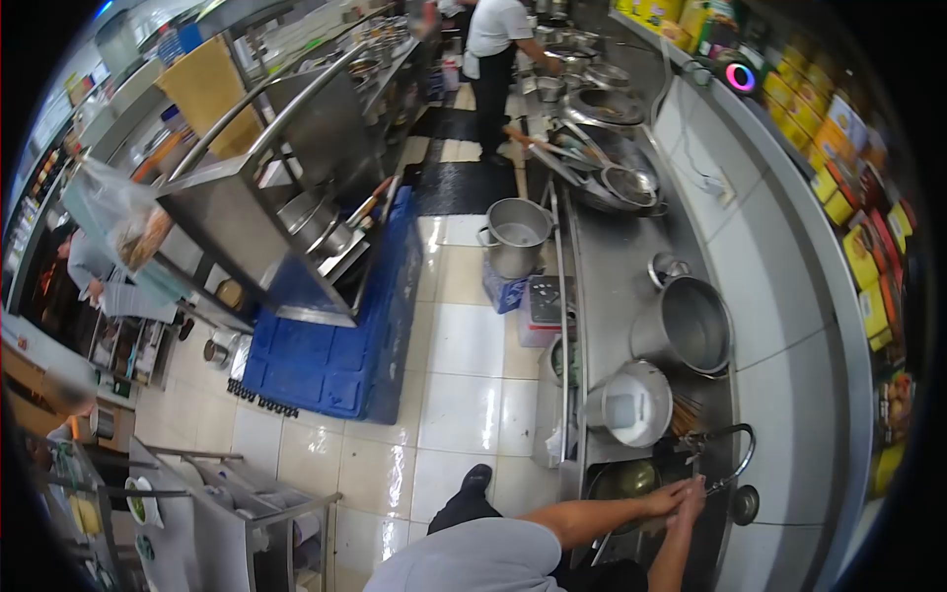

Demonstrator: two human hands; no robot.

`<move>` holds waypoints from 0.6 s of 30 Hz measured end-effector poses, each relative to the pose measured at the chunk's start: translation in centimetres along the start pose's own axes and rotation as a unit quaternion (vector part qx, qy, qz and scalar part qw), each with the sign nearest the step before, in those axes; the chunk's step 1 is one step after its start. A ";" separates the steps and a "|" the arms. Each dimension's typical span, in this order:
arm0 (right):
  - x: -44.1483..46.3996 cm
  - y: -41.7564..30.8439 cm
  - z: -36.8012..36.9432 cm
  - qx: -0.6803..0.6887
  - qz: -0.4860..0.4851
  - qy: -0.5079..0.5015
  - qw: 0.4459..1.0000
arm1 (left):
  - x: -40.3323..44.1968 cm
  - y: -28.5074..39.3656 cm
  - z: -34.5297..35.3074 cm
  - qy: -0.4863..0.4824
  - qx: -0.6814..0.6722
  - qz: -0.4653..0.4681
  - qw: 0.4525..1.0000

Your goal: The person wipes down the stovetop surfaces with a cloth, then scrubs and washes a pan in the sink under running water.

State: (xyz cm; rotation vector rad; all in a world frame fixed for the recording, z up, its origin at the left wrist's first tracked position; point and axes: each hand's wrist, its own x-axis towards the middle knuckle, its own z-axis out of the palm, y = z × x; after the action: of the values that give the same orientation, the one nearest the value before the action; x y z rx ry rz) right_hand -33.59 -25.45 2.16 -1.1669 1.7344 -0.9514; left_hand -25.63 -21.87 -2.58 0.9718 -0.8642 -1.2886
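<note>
One slim, silvery faucet (752, 450) curves like a hook.

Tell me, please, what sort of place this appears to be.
Most likely a commercial kitchen, perhaps a restaurant's: a large metal pot sits on a long steel counter, a strainer lies farther along, and a person in a white top stands beside more cookware.
</note>
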 end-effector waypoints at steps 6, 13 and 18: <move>2.4 2.0 0.3 0.091 0.148 -0.034 0.984 | 2.9 -6.5 2.1 -0.032 0.036 0.027 0.998; -1.4 -2.3 1.3 0.047 0.120 -0.110 0.986 | 2.4 0.8 -1.2 0.086 0.079 -0.023 0.993; -0.3 -3.1 0.3 0.061 0.142 -0.164 0.974 | 3.0 -1.7 -4.4 0.123 0.109 -0.142 0.976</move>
State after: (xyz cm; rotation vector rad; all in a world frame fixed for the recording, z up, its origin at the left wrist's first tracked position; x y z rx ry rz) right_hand -32.20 -26.07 4.88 -0.9085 1.5025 -0.6399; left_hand -21.90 -24.43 -5.85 1.4374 -0.7001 -1.2939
